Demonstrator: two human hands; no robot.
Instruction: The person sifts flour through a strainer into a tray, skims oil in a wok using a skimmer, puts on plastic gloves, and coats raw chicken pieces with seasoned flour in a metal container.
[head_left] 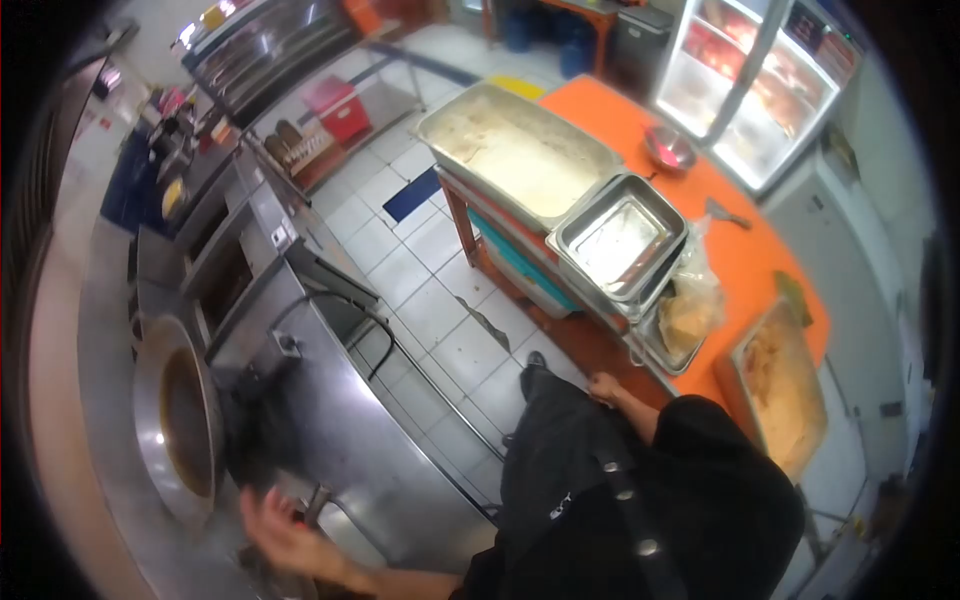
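My left hand (280,535) reaches out at the lower left, over the steel stove counter (340,430). Its fingers are apart and somewhat blurred, and nothing shows in them. Close beside it is a metal handle or tap (317,505). Just above and to the left of this hand sits a large round pan (150,420) with brown liquid in it. My right hand (603,388) hangs low beside the orange table, near my dark apron (560,450). Its fingers are curled; whether they hold anything is too small to tell.
On the orange table (590,105) stand a deep tray of pale food (520,165), an empty steel tray (620,240), a plastic bag (690,310), a metal bowl (670,148) and another food tray (780,390). A lit display fridge (740,80) stands behind. A tiled floor (420,300) separates counter and table.
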